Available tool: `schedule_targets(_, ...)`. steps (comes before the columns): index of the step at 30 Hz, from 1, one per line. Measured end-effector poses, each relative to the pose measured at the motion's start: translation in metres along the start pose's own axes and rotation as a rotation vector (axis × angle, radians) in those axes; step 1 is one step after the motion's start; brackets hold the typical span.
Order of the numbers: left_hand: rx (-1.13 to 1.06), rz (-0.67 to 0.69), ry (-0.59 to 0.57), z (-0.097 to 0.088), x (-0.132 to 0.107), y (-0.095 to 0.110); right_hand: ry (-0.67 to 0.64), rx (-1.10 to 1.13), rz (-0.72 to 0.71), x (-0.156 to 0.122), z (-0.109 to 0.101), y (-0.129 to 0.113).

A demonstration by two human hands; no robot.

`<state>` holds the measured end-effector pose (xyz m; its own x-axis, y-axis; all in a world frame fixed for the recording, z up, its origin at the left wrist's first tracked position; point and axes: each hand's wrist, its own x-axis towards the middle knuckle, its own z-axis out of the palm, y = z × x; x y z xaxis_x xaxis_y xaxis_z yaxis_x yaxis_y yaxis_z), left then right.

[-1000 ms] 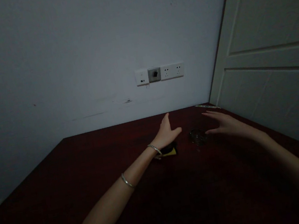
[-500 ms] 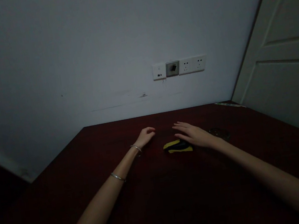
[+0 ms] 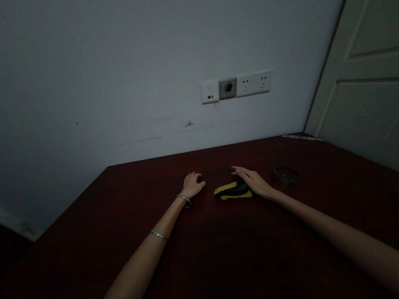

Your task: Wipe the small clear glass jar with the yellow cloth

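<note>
A low yellow-and-black object [image 3: 232, 191] lies on the dark red tabletop [image 3: 201, 259]; its kind is hard to make out in the dim light. My right hand [image 3: 253, 181] is at its right end, fingers stretched out and thumb apart, partly covering that end. Whether the palm touches it I cannot tell. To the left of the object, my left hand [image 3: 192, 185] rests close to the tabletop, holding nothing, with fingers loosely bent and the thumb apart. Two silver bangles [image 3: 184, 200] circle my left wrist and forearm.
A clear glass ashtray-like dish [image 3: 285, 176] stands right of my right hand. A flat printed strip [image 3: 300, 137] lies at the far right corner. Behind the table rises a pale wall with sockets [image 3: 236, 87]; a white panelled door [image 3: 379, 72] is on the right.
My right hand has drawn in leftward and turned beside the yellow-and-black object, uncovering the glass dish. My left hand's fingers have spread and turned slightly. The view has shifted a little.
</note>
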<state>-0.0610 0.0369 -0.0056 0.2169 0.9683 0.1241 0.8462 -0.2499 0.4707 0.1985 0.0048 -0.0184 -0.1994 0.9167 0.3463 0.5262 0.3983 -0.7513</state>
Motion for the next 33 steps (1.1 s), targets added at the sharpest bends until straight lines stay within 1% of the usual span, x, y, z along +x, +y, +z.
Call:
schedule_targets(6,0.117,0.008,0.002,0.007,-0.007,0.002,-0.038,0.004,-0.019,-0.004,-0.001,-0.005)
schedule_targets(13,0.223,0.068,0.009,0.015,-0.018,0.006,-0.054,-0.046,-0.059,-0.005,-0.003,-0.004)
schedule_targets(19,0.294,0.094,0.018,0.018,-0.018,0.009,-0.046,-0.147,-0.146,-0.008,-0.001,-0.002)
schedule_targets(23,0.327,0.107,0.022,0.018,-0.019,0.010,-0.005,-0.222,-0.224,-0.013,-0.005,-0.007)
schedule_targets(26,0.343,0.113,0.024,0.017,-0.020,0.010,0.024,-0.286,-0.338,-0.017,-0.016,-0.020)
schedule_targets(29,0.354,0.123,0.025,0.016,-0.021,0.010,0.021,-0.348,-0.471,-0.019,-0.034,-0.037)
schedule_targets(31,0.358,0.130,0.024,0.016,-0.022,0.010,0.065,-0.382,-0.520,-0.020,-0.048,-0.046)
schedule_targets(33,0.359,0.134,0.022,0.016,-0.022,0.010,0.132,-0.414,-0.534,-0.023,-0.062,-0.049)
